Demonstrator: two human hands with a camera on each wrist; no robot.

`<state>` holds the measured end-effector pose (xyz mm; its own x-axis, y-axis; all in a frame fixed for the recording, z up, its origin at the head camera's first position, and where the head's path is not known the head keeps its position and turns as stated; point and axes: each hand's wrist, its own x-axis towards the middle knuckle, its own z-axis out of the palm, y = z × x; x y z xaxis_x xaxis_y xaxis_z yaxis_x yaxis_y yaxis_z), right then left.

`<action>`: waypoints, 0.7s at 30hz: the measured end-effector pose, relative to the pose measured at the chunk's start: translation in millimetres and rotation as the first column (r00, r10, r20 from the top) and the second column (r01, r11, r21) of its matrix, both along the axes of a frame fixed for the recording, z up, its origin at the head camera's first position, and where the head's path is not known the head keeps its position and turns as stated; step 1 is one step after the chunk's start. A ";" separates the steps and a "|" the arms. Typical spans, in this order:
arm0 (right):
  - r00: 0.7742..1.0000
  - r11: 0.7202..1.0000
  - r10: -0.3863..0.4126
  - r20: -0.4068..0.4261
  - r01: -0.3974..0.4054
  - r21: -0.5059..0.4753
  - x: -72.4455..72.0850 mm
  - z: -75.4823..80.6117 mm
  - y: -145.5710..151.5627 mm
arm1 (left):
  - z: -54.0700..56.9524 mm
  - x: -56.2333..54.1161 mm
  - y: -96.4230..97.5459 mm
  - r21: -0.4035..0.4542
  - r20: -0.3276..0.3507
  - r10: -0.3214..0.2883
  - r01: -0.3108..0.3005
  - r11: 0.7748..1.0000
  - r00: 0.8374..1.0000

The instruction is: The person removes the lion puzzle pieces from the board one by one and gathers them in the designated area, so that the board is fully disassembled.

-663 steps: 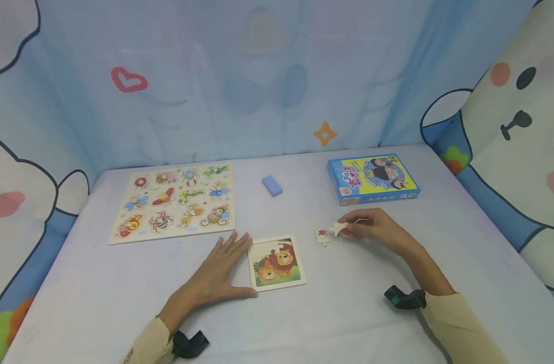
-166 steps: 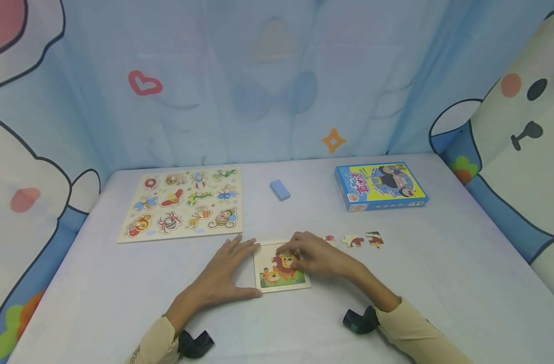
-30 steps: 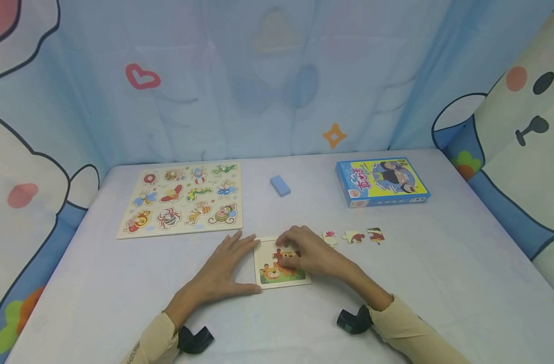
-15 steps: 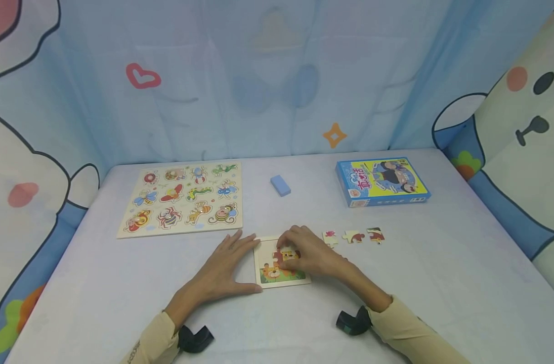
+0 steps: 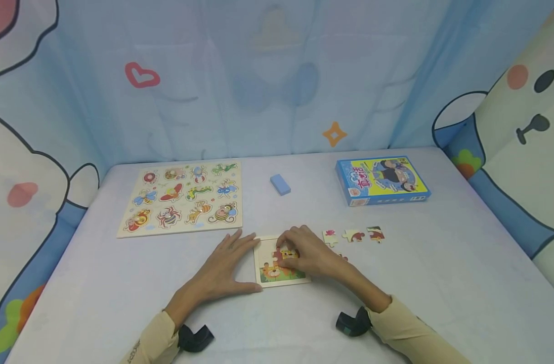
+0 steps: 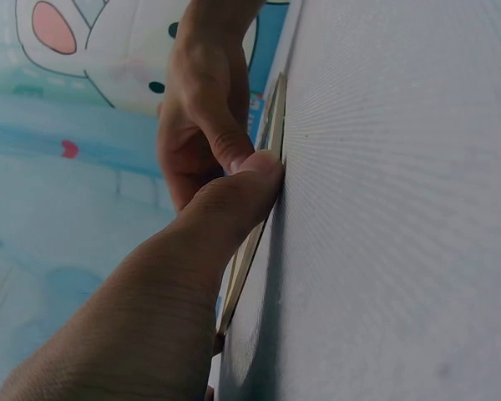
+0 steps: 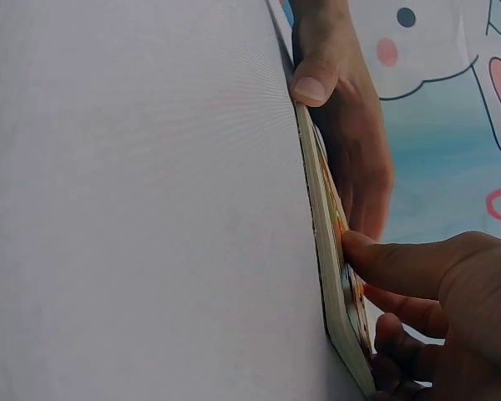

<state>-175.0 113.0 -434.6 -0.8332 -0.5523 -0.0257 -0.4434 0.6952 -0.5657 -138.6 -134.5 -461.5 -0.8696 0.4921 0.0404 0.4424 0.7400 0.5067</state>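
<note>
In the head view a small square wooden jigsaw tray (image 5: 264, 246) lies on the table, showing part of a lion picture (image 5: 271, 274) with bare wood at its upper left. My left hand (image 5: 219, 270) rests along the tray's left side, fingers extended and thumb at the near corner. Over the tray's right half, my right hand (image 5: 310, 255) pinches a lion jigsaw piece (image 5: 278, 256) between thumb and fingertips; the hand partly covers it. In the right wrist view the right thumb (image 7: 384, 259) touches the picture's surface, while the left thumb (image 7: 311, 88) sits at the tray's edge.
Loose jigsaw pieces (image 5: 353, 236) lie right of the tray, one partly behind the right wrist. A larger insect puzzle board (image 5: 181, 202) lies back left. A blue block (image 5: 280, 185) lies at the back middle, and a blue and yellow box (image 5: 383, 180) back right.
Since the oldest frame, the right hand has moved left onto the tray, upper-left picture pieces have left it, and more pieces lie to its right. Over the last second, both hands barely move.
</note>
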 end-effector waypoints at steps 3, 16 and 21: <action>1.000 1.000 0.002 -0.005 -0.002 -0.005 -0.4 -0.1 0.4 | 0.8 0.0 0.1 -0.001 0.004 -0.002 0.002 1.000 1.000; 1.000 1.000 -0.023 -0.020 0.023 0.015 3.5 3.7 -1.1 | -0.4 -0.3 -0.1 -0.003 0.005 -0.003 0.003 1.000 1.000; 0.999 0.999 -0.034 -0.029 0.035 0.030 3.8 4.3 -2.7 | -0.1 -0.5 0.1 0.000 0.008 -0.002 0.002 1.000 1.000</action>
<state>-171.2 110.3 -430.3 -0.8524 -0.5225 -0.0179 -0.4346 0.7271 -0.5315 -139.1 -134.5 -461.6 -0.8688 0.4940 0.0331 0.4398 0.7391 0.5102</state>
